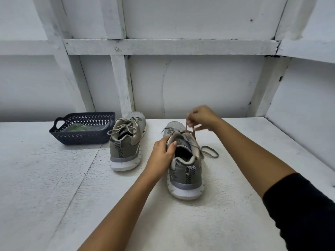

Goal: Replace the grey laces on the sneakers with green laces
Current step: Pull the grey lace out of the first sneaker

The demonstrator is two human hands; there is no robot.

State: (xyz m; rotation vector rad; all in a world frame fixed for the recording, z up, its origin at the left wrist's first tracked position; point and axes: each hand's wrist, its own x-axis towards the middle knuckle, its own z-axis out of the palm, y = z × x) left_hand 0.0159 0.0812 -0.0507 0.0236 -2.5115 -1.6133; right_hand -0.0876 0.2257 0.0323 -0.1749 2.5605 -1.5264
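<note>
On a rough, white-painted tabletop (54, 178), the nearer grey mesh sneaker (184, 171) stood with its heel toward the viewer. The left hand (161, 153) gripped its padded collar, apparently to steady it. The right hand (201, 116), reaching from a black sleeve (299, 205), pinched a flat grey lace (186, 126) and held it above the eyelets, probably to undo it. A slack loop of lace lay beside the shoe. Just left, the second sneaker (126, 142) sat with its grey laces tied. Farther left, a dark perforated plastic basket (81, 138) held the green laces (78, 128), seemingly in a clear packet, before a white timber-framed wall (199, 78).
</note>
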